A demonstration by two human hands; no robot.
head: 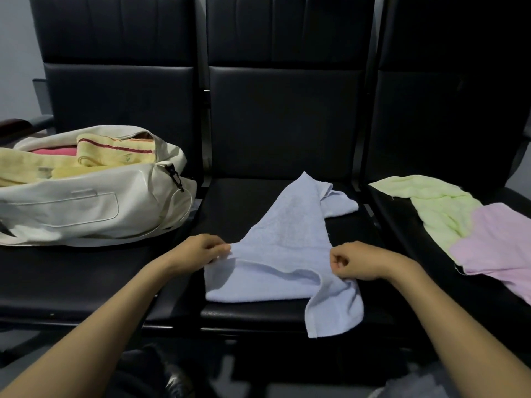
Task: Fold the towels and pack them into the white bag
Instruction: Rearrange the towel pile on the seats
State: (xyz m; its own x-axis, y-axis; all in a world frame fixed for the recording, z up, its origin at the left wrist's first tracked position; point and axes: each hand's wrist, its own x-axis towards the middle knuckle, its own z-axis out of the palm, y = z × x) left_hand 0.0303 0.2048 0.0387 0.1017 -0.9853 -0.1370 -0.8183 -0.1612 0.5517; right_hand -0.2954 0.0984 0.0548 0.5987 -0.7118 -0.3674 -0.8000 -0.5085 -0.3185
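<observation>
Head: left hand [201,251], right hand [357,264] pinch one towel [284,234]

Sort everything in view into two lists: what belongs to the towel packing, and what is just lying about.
Job: blue towel, pinched by left hand and right hand; green towel; pink towel; white bag, yellow towel in it.
Just there: black seats; armrest.

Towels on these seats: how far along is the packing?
Done: yellow towels and a red towel already sit in the open white bag. In hand: the left hand and right hand pinch the blue towel, which is rumpled and not yet folded. Left: the green towel and the pink towel lie loose to the right, unfolded.
</observation>
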